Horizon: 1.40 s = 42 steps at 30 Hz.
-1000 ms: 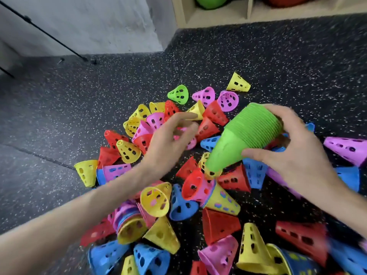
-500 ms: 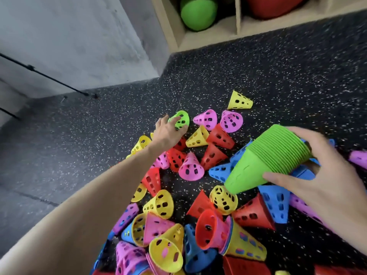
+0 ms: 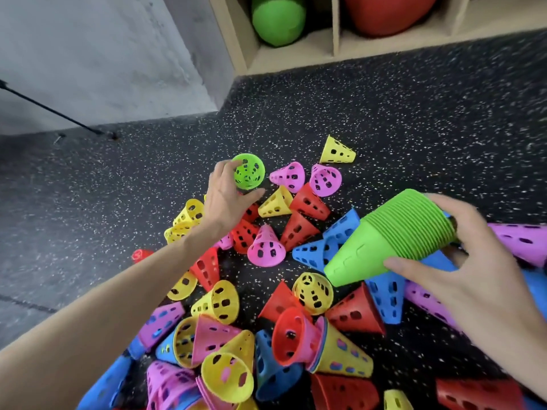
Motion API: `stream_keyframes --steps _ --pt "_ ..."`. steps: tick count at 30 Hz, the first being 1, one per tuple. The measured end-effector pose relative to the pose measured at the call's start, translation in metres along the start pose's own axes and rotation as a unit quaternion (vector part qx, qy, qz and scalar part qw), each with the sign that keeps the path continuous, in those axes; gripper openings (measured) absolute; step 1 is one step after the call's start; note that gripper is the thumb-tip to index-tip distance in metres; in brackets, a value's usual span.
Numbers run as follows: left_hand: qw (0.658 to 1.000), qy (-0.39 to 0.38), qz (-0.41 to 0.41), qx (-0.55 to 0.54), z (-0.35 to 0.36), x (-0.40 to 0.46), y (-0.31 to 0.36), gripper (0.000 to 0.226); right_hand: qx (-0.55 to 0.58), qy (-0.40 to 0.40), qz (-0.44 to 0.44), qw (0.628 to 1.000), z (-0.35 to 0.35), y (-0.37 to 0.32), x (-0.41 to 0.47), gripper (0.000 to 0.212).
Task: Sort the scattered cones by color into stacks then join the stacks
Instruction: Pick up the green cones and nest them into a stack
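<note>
Cubbies (image 3: pixel 334 31) top of view: wooden shelf on the floor, left bay holds a green ball (image 3: pixel 278 20), next bay a red ball (image 3: pixel 390 13), a 3rd bay at far right, contents not visible

Right hand (image 3: pixel 473 276) grips the green stack (image 3: pixel 393 236), thumb under the side, fingers curled over the wide end. Stack is held off the floor, tilted, narrow end pointing down-left over blue cones (image 3: pixel 325 247)

Left hand (image 3: pixel 228 193) reaches to the far side of the pile, fingertips on the rim of a single green cone (image 3: pixel 248 171), thumb spread out below it. Cone's open mouth faces the camera. Can't tell if it's lifted or on the floor, grip looks loose, fingers only part curled

Pile: red, yellow, pink, purple, blue cones scattered on the dark speckled floor (image 3: pixel 414 119), mostly on their sides, some nested. 1 yellow cone (image 3: pixel 337 150) sits apart at the far edge. 2 pink cones (image 3: pixel 290 176) just right of the green one

Edges: grey wall (image 3: pixel 103 54) upper left, with a corner jutting out near the shelf. Thin black rod (image 3: pixel 50 110) runs diagonally down to the wall base. Bare floor between pile and shelf, and to the left of the pile. Cones run off the bottom and right edges of view
</note>
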<state>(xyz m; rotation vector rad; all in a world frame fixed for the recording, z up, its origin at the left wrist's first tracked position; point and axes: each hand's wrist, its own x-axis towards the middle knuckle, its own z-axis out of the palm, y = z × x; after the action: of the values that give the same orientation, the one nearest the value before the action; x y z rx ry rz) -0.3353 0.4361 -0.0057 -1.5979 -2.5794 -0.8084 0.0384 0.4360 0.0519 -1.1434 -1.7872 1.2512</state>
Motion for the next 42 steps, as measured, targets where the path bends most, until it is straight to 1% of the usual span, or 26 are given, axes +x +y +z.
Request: stream_keyframes --steps 3,5,7,9,11,14,16,19,21,24,26,28,30,32,33,36,38,39,42 --pt "0.995 0.049 0.062 -0.059 -0.028 -0.035 0.027 0.057 0.006 0.013 -0.001 1.000 -0.003 -0.007 -0.008 0.076" --pt "0.990 0.061 0.092 -0.086 -0.049 -0.062 0.046 0.051 0.008 0.028 -0.009 1.000 -0.006 -0.013 -0.018 0.078" --pt "0.987 0.061 0.101 -0.108 -0.068 -0.094 0.065 0.049 0.014 0.039 -0.018 0.999 -0.011 -0.023 -0.031 0.078" --pt "0.986 0.046 0.082 -0.139 -0.086 -0.130 0.085 0.051 0.020 0.046 -0.040 0.998 -0.018 -0.034 -0.046 0.076" --pt "0.983 0.016 0.060 -0.171 -0.103 -0.171 0.105 0.055 0.017 0.066 -0.060 0.996 -0.028 -0.048 -0.065 0.075" --pt "0.979 -0.024 0.060 -0.195 -0.129 -0.236 0.133 0.062 0.014 0.093 -0.093 0.991 -0.047 -0.069 -0.097 0.076" --pt "0.974 -0.045 0.068 -0.209 -0.146 -0.282 0.151 0.066 0.011 0.092 -0.112 0.989 -0.060 -0.082 -0.125 0.076" --pt "0.966 -0.080 0.087 -0.229 -0.166 -0.349 0.177 0.075 0.016 0.060 -0.137 0.989 -0.077 -0.094 -0.175 0.076" --pt "0.962 -0.092 0.081 -0.243 -0.174 -0.383 0.195 0.079 0.012 0.026 -0.124 0.992 -0.086 -0.099 -0.208 0.074" --pt "0.953 -0.116 0.037 -0.277 -0.183 -0.420 0.218 0.085 0.014 -0.007 -0.090 0.996 -0.095 -0.102 -0.256 0.077" --pt "0.952 -0.141 0.034 -0.271 -0.187 -0.434 0.229 0.081 0.000 -0.021 -0.073 0.997 -0.098 -0.100 -0.280 0.076" --pt "0.946 -0.172 0.033 -0.272 -0.189 -0.440 0.233 0.074 -0.001 -0.027 -0.055 0.998 -0.100 -0.094 -0.298 0.071" --pt "0.938 -0.199 0.032 -0.283 -0.186 -0.445 0.234 0.070 0.009 -0.033 -0.030 0.999 -0.101 -0.086 -0.312 0.068" --pt "0.936 -0.222 0.029 -0.272 -0.182 -0.452 0.237 0.072 0.044 -0.050 0.015 0.998 -0.103 -0.082 -0.323 0.065" --pt "0.936 -0.226 0.026 -0.268 -0.180 -0.455 0.238 0.073 0.067 -0.059 0.033 0.996 -0.104 -0.082 -0.328 0.063" --pt "0.928 -0.244 0.005 -0.280 -0.174 -0.463 0.238 0.072 0.054 -0.066 0.021 0.996 -0.106 -0.068 -0.337 0.058" --pt "0.928 -0.250 -0.009 -0.276 -0.170 -0.468 0.234 0.070 0.081 -0.083 0.047 0.992 -0.102 -0.058 -0.340 0.056" --pt "0.930 -0.247 -0.013 -0.271 -0.168 -0.470 0.231 0.070 0.091 -0.092 0.055 0.990 -0.099 -0.053 -0.341 0.057" --pt "0.936 -0.238 -0.029 -0.258 -0.168 -0.479 0.223 0.079 0.066 -0.131 0.060 0.987 -0.086 -0.039 -0.343 0.065"
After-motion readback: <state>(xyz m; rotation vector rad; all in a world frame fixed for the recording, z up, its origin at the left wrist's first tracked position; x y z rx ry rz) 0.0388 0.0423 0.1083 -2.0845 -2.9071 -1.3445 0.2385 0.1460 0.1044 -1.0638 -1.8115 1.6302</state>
